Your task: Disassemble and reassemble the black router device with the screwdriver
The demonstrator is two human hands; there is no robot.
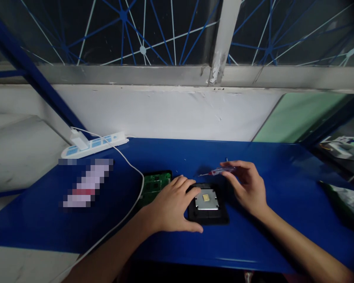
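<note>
My left hand point(174, 204) lies over the left side of a black plastic housing point(208, 218). Its fingers are spread, with the thumb near the housing's front edge and the fingertips by the back left corner. A square metal plate point(211, 204) with a small yellowish pad in its middle sits inside the housing. My right hand point(250, 186) is closed on a small screwdriver point(221, 171) with a clear, pinkish handle. The screwdriver's tip points left, behind the housing. Partly hidden behind my left hand, a green circuit board point(155, 186) rests in a black frame.
A white cable point(132, 167) runs from a plug in the white power strip point(106, 142) past my left arm. A blurred purple-white item point(90, 182) is at left on the blue table point(268, 243). At right lies a green and silver bag point(345, 200).
</note>
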